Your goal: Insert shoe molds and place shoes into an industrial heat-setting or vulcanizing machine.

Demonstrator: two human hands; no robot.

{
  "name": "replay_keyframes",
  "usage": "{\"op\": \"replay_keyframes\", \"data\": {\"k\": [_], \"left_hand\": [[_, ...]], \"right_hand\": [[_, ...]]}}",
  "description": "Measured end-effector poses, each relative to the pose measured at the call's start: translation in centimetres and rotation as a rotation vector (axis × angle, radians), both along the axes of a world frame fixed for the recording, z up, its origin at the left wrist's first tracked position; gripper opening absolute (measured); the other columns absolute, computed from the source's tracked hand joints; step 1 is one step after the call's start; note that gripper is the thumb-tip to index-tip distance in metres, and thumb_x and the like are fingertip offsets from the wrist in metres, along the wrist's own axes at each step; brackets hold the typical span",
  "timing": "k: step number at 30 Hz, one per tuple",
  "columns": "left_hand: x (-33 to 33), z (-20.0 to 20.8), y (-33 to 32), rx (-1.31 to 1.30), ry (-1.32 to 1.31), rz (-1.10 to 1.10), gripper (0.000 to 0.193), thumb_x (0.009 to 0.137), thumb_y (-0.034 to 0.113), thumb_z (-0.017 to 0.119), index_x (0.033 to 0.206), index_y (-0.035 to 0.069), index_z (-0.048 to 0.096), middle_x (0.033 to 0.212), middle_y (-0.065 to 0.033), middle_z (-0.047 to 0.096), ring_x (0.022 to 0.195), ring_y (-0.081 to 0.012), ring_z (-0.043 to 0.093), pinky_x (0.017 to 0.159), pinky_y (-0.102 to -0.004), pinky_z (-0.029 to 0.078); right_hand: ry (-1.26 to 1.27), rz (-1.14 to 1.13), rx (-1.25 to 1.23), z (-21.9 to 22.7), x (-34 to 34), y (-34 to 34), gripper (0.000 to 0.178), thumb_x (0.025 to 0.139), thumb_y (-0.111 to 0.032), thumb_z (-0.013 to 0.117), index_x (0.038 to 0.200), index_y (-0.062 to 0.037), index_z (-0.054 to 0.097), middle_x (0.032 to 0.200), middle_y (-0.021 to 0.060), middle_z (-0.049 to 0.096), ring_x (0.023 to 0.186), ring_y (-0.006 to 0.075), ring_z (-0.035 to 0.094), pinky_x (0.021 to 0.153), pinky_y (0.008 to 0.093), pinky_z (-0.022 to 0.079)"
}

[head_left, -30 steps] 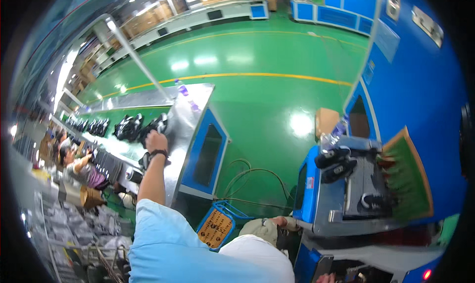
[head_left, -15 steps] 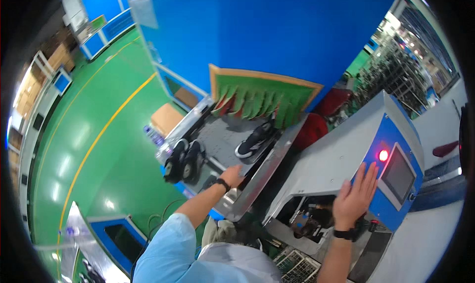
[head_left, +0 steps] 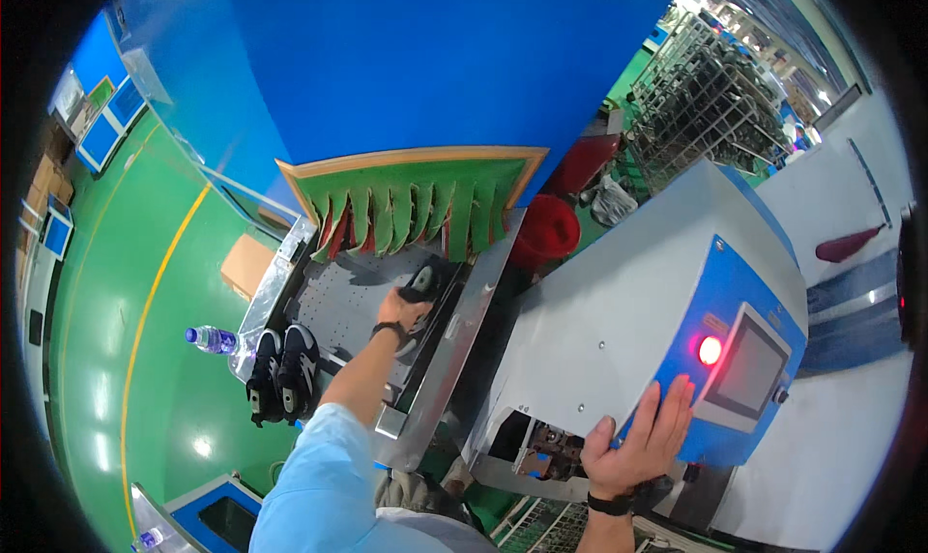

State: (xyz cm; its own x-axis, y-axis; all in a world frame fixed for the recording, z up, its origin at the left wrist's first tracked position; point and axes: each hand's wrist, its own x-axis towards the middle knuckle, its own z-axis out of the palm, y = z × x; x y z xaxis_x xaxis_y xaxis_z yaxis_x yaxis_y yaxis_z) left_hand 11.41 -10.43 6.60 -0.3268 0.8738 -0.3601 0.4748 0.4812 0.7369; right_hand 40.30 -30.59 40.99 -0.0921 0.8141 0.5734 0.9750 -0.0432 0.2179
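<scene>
My left hand [head_left: 402, 311] reaches over the metal conveyor bed [head_left: 333, 297] and closes round a black shoe [head_left: 422, 282], just in front of green fabric strips [head_left: 406, 215] that hang across the opening of a blue machine [head_left: 416, 79]. The hand hides part of this shoe. To its left, a pair of black and white sneakers [head_left: 299, 371] rests on the bed's near left corner. My right hand [head_left: 633, 456] lies with outstretched fingers against the blue front panel of a white machine [head_left: 590, 340], below a lit red button [head_left: 710, 350] and beside a screen [head_left: 746, 369].
A plastic bottle [head_left: 213, 339] lies by the bed's left edge, with a cardboard box [head_left: 247, 266] behind it. Between the machines stands a red bucket [head_left: 547, 232]. Wire racks [head_left: 701, 108] with dark items fill the back right. Metal mechanism parts [head_left: 551, 451] show in the white machine's opening.
My left hand has moved forward along the conveyor and taken hold of the shoe. My right hand stays on the panel, somewhat lower. The whole view has shifted.
</scene>
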Motion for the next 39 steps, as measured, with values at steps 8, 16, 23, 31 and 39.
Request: {"op": "replay_keyframes", "data": {"k": [8, 16, 23, 31, 39], "left_hand": [[-6.7, 13.4, -15.9, -0.029, -0.746, -0.069, 0.031, 0.072, 0.012, 0.078, 0.1, 0.0, 0.071, 0.092, -0.0055, 0.072, 0.083, -0.0162, 0.067, 0.079, -0.0304, 0.052], [5.7, 26.4, -31.2, 0.26, -0.498, -0.332, 0.074, 0.075, 0.021, 0.083, 0.133, 0.001, 0.041, 0.121, -0.0137, 0.058, 0.108, -0.0287, 0.061, 0.096, -0.0368, 0.048], [12.8, 22.9, -38.7, 0.103, 0.215, -0.792, 0.055, 0.084, 0.034, 0.068, 0.126, 0.003, 0.052, 0.095, -0.0237, 0.068, 0.08, -0.0451, 0.068, 0.073, -0.052, 0.055], [15.1, 18.9, -40.2, 0.577, -0.124, -1.377, 0.029, 0.09, 0.033, 0.064, 0.074, 0.01, 0.058, 0.057, -0.0159, 0.057, 0.057, -0.0383, 0.061, 0.051, -0.0501, 0.045], [15.7, 21.5, -39.6, 0.532, -0.097, -1.189, 0.013, 0.091, 0.02, 0.061, 0.094, 0.01, 0.069, 0.074, -0.0104, 0.066, 0.067, -0.0314, 0.066, 0.059, -0.0428, 0.052]], "right_hand": [[0.367, 0.201, 0.138, -0.1, -0.7, -1.5, 0.059, 0.089, -0.023, 0.063, 0.139, 0.0016, 0.048, 0.147, 0.0262, 0.046, 0.135, 0.0454, 0.044, 0.113, 0.0574, 0.03], [2.26, 0.332, -0.553, -10.4, -2.2, -14.5, 0.085, 0.075, -0.021, 0.077, 0.148, -0.0017, 0.037, 0.135, 0.0111, 0.052, 0.122, 0.0258, 0.053, 0.107, 0.0367, 0.041], [1.289, 0.344, -0.815, -5.3, 2.2, -18.9, 0.115, 0.068, -0.017, 0.085, 0.158, -0.0021, 0.015, 0.145, 0.0247, 0.047, 0.133, 0.0325, 0.048, 0.11, 0.038, 0.039], [1.687, 0.091, -0.841, -11.7, 9.5, -26.9, 0.085, 0.077, -0.017, 0.077, 0.152, -0.0062, 0.038, 0.124, 0.015, 0.065, 0.109, 0.022, 0.064, 0.092, 0.0324, 0.05], [2.118, -0.024, -0.205, -13.5, 14.1, -27.3, 0.068, 0.083, -0.005, 0.065, 0.147, -0.0006, 0.043, 0.124, 0.0104, 0.064, 0.103, 0.0181, 0.064, 0.09, 0.0323, 0.052]]}}
